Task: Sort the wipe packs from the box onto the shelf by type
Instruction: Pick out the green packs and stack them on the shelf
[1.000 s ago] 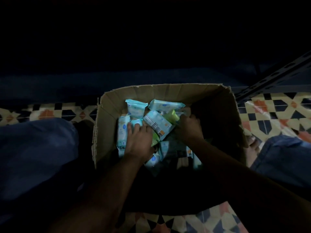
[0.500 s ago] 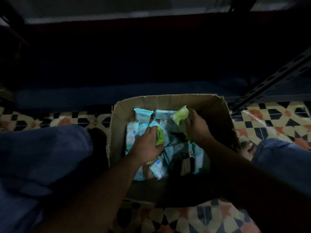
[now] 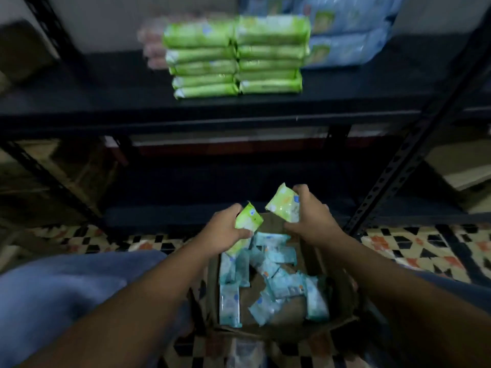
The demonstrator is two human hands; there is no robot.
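Both hands up over the open brown cardboard box (image 3: pixel 342 293) at lower centre of the frame, each with a pack in its grip. The left hand (image 3: pixel 225 231) curls round a small lime-green wipe pack (image 3: pixel 248 219); its long axis runs from lower left to upper right, top corner poking up past the knuckles, lower end tucked under the fingers. The right hand (image 3: pixel 309 216) pinches a second lime-green wipe pack (image 3: pixel 283 204), thumb below and fingers over the top edge; that one tilts the same way, upper end pointing to the top of the frame, and it sticks out to the left of the hand. The two packs sit just beside each other, apart, above the far rim of the box.

Down in the box, a jumble of pale blue wipe packs (image 3: pixel 229 305), roughly ten, lying at all angles; an exact count is lost in the dim light. Up on the black metal shelf (image 3: pixel 239 116) in the upper half of the frame, green wipe packs (image 3: pixel 233 58) stand in two side-by-side stacks, about five or six high each, long axes running left to right. Right of them, larger pale blue packs (image 3: pixel 345 49), blurred, at least two. Patterned tile floor (image 3: pixel 425 248) either side, blue trouser leg (image 3: pixel 58 293) at lower left
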